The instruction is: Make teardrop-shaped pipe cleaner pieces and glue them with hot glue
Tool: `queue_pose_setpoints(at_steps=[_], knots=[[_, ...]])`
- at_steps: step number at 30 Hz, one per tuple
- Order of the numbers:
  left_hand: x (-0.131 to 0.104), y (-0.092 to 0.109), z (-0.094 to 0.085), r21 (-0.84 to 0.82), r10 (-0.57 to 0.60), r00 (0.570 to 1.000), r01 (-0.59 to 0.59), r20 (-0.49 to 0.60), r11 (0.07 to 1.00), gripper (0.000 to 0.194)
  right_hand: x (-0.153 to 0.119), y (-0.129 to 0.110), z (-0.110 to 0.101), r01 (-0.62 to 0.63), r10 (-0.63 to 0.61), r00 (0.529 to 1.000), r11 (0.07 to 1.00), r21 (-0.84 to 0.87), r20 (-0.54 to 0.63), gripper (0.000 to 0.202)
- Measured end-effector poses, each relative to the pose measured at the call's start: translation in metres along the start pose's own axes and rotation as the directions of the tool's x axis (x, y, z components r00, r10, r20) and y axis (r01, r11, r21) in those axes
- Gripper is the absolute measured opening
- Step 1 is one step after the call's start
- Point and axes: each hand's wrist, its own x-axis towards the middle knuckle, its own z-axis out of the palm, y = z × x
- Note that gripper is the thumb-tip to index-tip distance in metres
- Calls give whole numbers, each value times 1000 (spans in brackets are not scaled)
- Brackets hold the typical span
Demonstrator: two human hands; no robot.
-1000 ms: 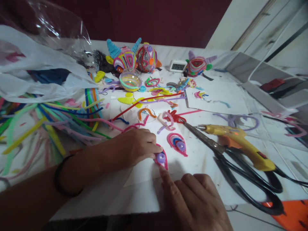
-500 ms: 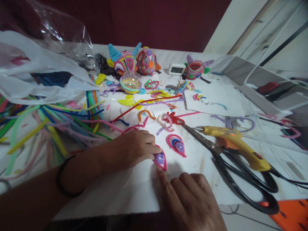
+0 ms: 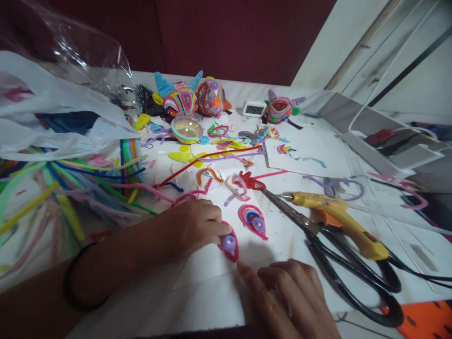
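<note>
A pink, pointed eye-shaped piece [image 3: 230,245] with a purple coil in it lies on white paper. The fingertips of my left hand [image 3: 197,226] press on its upper left edge, fingers held together. My right hand [image 3: 286,292] rests just below and to the right, index finger stretched out close to the piece's lower tip, the other fingers curled. A matching eye-shaped piece [image 3: 253,221] with blue and purple coils lies to the upper right, untouched. Black-handled scissors [image 3: 312,228] and a yellow glue gun [image 3: 344,219] lie to the right.
Fuzzy coloured stems [image 3: 67,188] spread at the left under a white plastic bag [image 3: 60,122]. Behind are a clear bowl [image 3: 187,129], decorated balls [image 3: 211,98], a digital clock [image 3: 254,108] and loose stem pieces. A grey tray [image 3: 367,136] stands at the right.
The whole view has shifted slightly. My right index fingertip has moved a little down and away from the pink piece. My left fingers remain on it.
</note>
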Motion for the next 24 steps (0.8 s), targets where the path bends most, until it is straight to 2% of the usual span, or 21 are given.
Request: queue_pose_setpoints(at_steps=[8, 14, 24], knots=[[1, 0, 1, -14, -1, 998, 0, -66, 1000, 16, -2, 9, 2, 5, -4, 999, 1000, 23, -41, 15], [-1, 1, 2, -75, -24, 997, 19, -68, 997, 21, -4, 18, 5, 73, -72, 995, 997, -12, 73, 24], [-1, 4, 1, -31, -70, 997, 69, -28, 997, 19, -1, 16, 1, 69, -68, 994, 998, -12, 83, 24]])
